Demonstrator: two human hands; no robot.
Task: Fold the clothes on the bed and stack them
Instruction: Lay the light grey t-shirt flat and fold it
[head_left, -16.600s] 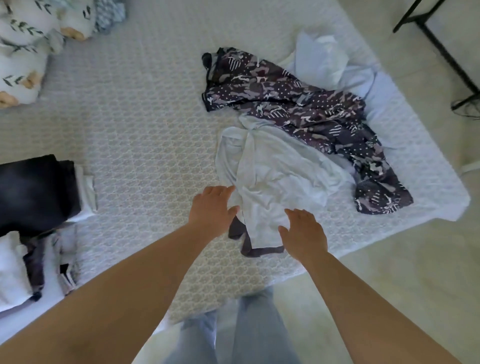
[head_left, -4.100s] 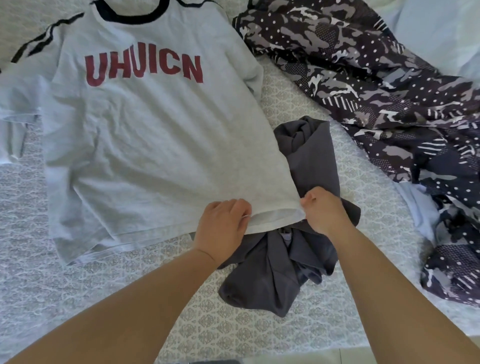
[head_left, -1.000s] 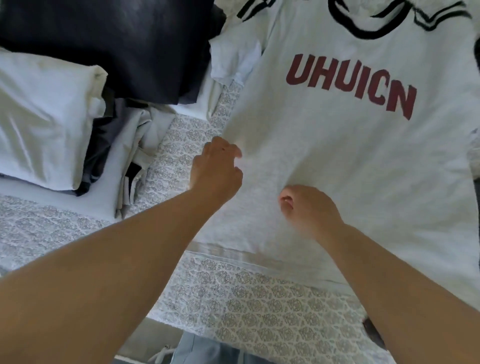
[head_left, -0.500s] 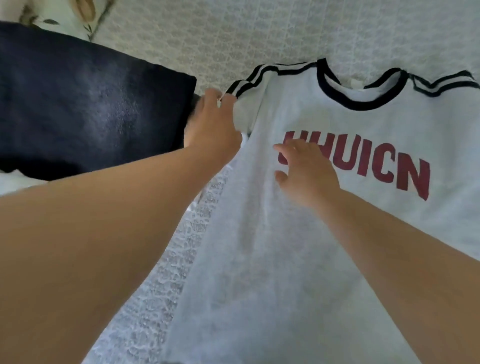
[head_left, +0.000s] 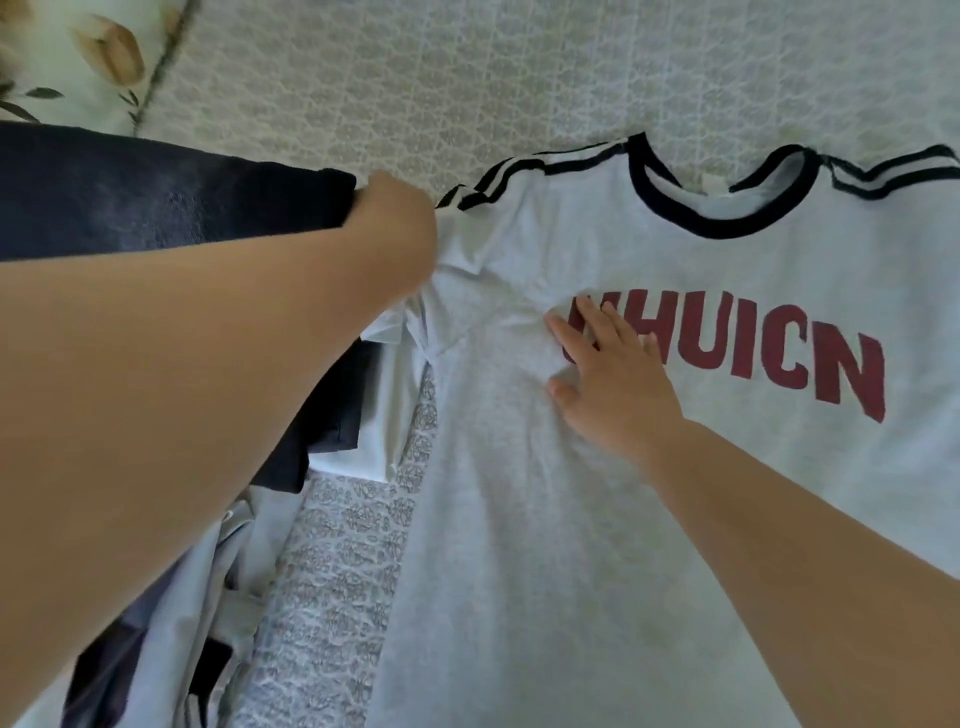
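Covering the whole field, the bed (head_left: 519, 67) shows its pale patterned spread at the far side and in a strip at near left. Next in size, the T-shirt (head_left: 571, 545), grey-white with dark collar and shoulder stripes and red lettering, lies face up across the right and centre, collar far, body running toward the near edge; half a second ago its left sleeve lay flat, and now it is drawn into creases. Left of it sits the stack of folded clothes (head_left: 156, 192), a dark garment on top, paler pieces below at near left, touching or overlapping the sleeve. A floral pillow (head_left: 88, 57) occupies the far left corner. The left hand (head_left: 395, 234) is at the sleeve by the striped shoulder; its fingers are hidden, so whether it pinches the cloth cannot be told, though the gathered wrinkles suggest a pull. The right hand (head_left: 608, 379), flat with fingers spread, has slid leftward onto the first letter of the print and presses the chest down. Judgement: spreading appears finished and the first fold, sleeve inward across the chest, is beginning; the remaining folds and the stacking are not yet done.
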